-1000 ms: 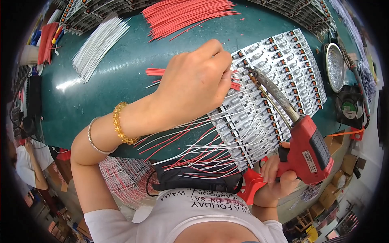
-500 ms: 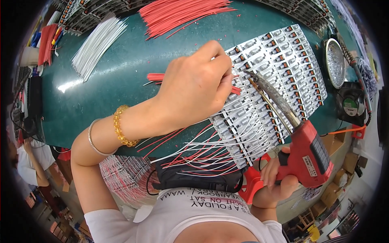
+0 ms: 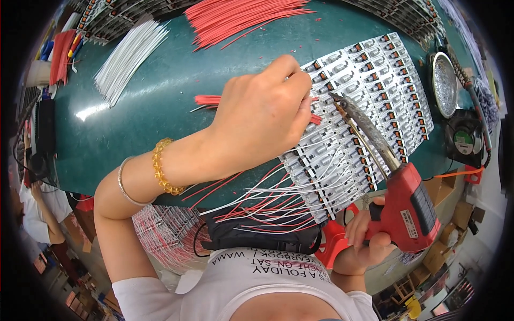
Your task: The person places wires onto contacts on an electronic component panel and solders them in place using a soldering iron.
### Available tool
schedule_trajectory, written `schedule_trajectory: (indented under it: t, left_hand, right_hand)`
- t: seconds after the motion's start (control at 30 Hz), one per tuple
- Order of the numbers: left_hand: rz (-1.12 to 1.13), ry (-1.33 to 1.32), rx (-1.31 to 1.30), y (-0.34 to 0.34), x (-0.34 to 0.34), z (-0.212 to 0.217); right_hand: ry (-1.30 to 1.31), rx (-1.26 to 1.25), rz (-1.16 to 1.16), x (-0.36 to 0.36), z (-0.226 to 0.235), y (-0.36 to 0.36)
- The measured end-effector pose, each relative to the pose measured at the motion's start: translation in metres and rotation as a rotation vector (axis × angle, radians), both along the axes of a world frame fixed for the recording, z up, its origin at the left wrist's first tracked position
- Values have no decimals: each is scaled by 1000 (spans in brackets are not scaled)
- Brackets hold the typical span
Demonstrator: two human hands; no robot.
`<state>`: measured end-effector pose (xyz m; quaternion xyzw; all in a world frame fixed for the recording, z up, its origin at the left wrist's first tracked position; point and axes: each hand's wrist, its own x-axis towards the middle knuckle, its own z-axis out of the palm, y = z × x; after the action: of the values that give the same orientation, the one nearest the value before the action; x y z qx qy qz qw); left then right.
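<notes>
On the dark green bench (image 3: 160, 107), a white panel of small circuit boards (image 3: 364, 112) lies slanting from the middle toward the near right edge, each board carrying small dark and orange parts in rows. The left hand (image 3: 262, 117) rests over the panel's left side, fingers pinched together on a thin red wire (image 3: 214, 100) that lies across the bench just left of the panel; the fingertips themselves are hidden from above. The right hand (image 3: 364, 241), off the near right edge of the bench, is clamped around the grip of a red pistol-shaped soldering gun (image 3: 409, 206), which bears a pale rectangular label on its side; its long metal barrel reaches up over the panel and its tip (image 3: 334, 98) sits just beside the left hand's fingers. Many red and white wire leads (image 3: 257, 203) trail from the panel's near edge over the near edge of the bench. Toward the far edge lies a loose bundle of cut red wires (image 3: 241, 16), and toward the far left corner a bundle of cut white wires (image 3: 126, 59). Near the right edge sits a round shiny metal dish (image 3: 444, 83), with a small black fan (image 3: 466, 142) just beyond it. The left wrist wears a yellow beaded bracelet (image 3: 160, 174) and a thin silver bangle (image 3: 124, 184).
</notes>
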<state>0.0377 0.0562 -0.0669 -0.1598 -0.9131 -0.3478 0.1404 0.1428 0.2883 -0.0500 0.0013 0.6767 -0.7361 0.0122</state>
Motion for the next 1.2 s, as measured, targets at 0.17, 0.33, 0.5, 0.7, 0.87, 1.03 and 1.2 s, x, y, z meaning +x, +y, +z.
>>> schedule_trajectory:
  t: [0.17, 0.33, 0.5, 0.7, 0.87, 1.03, 1.2]
  left_hand:
    - [-12, 2, -1, 0, -1, -1]
    - [-25, 21, 1, 0, -1, 1]
    - [-145, -28, 118, -7, -5, 6]
    - [-128, -79, -119, -6, -6, 15]
    - [-82, -49, -178, -2, -10, 19]
    - [-95, -79, 49, 2, -1, 14]
    - [-61, -93, 16, 9, 5, 5]
  right_hand:
    - [-1, 8, 31, -1, 0, 2]
    - [4, -27, 27, 2, -3, 5]
    - [15, -58, 25, 7, -6, 9]
    - [-7, -99, 24, 9, -8, 12]
    - [-9, -105, 13, 13, -9, 15]
    - [-5, -95, -11, 14, -12, 17]
    - [-19, -42, 55, 13, -13, 18]
